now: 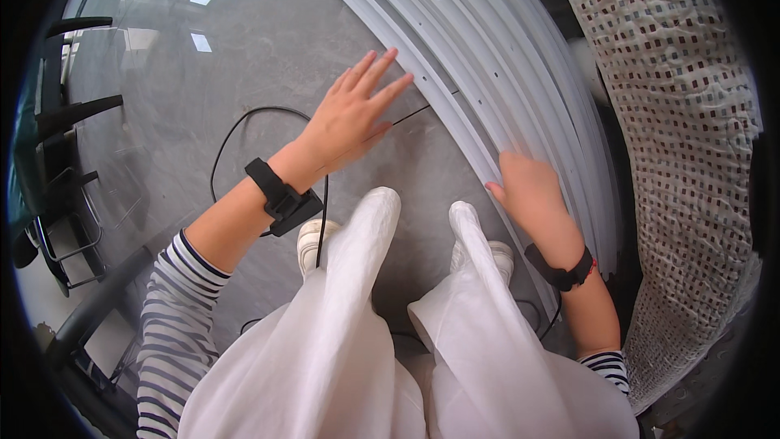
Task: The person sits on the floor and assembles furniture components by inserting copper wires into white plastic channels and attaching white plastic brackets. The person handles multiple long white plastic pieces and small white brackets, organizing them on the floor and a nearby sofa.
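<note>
- Your right hand (530, 189) is already on the stack of long pale grey metal rails (487, 57), fingers curled over the near edge of the closest one. Looks like a hook grip more than a full wrap, so get the thumb under before you take any weight.
- Your left hand (351, 114) is flat and spread, fingers fanned out, hovering just short of that same near edge and holding nothing. Bring it onto the rail further up from the right hand, so the two are well apart. Long thin stuff like this will probably sag and swing if you grab it close together.
- Pick one rail only. They lie tight side by side, so I'd peel the nearest one off with the fingertips first.
- Watch the thin black cable (244, 126) on the grey concrete floor (268, 32), just below your left hand and running back past your white shoes (309, 240). Easy to snag.
- The white patterned mesh fabric (682, 114) sits beyond your right hand, across the rails. Keep the rail end from catching it.
</note>
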The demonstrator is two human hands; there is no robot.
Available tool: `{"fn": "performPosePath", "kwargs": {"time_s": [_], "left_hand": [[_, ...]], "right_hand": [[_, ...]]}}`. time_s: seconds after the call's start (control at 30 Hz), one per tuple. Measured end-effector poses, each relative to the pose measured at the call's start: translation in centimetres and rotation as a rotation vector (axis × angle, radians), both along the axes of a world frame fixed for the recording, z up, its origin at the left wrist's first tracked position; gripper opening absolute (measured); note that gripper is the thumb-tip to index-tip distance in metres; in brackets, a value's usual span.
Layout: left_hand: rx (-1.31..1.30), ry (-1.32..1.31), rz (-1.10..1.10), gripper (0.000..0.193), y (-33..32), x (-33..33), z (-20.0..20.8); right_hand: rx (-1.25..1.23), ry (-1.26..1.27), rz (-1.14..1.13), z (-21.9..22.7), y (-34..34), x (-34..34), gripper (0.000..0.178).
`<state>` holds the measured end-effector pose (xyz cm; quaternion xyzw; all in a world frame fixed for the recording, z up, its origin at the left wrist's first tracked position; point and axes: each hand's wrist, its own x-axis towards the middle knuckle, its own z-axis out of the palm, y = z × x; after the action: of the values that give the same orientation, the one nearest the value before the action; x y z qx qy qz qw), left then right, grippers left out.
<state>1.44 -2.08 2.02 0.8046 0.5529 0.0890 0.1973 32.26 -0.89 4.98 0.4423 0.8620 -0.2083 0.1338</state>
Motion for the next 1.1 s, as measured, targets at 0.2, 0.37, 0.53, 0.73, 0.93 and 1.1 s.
{"fn": "performPosePath", "kwargs": {"time_s": [0.2,0.37,0.53,0.73,0.93,1.1], "left_hand": [[-0.024,0.022,-0.221,0.084,-1.8,4.1,-0.6],[0.027,0.191,-0.162,0.086,-0.2,1.7,-0.7],[0.043,0.263,-0.096,0.079,3.6,-2.8,-1.2],[-0.038,0.154,-0.063,0.072,5.3,-3.2,-1.4],[-0.114,-0.015,-0.041,0.077,5.2,-1.0,-0.9],[-0.120,-0.110,0.037,0.077,4.4,-0.8,-0.4]], "right_hand": [[-0.121,-0.012,-0.117,0.0,-1.9,2.3,0.030],[-0.169,-0.037,-0.105,0.3,-2.8,3.8,0.031],[-0.123,-0.004,-0.084,0.0,-3.5,4.4,0.032],[-0.146,-0.103,-0.088,-0.1,-3.7,3.8,0.032],[-0.226,-0.106,-0.108,2.3,-3.3,3.9,0.032],[-0.336,0.322,-0.318,11.3,-0.6,3.3,0.025]]}}
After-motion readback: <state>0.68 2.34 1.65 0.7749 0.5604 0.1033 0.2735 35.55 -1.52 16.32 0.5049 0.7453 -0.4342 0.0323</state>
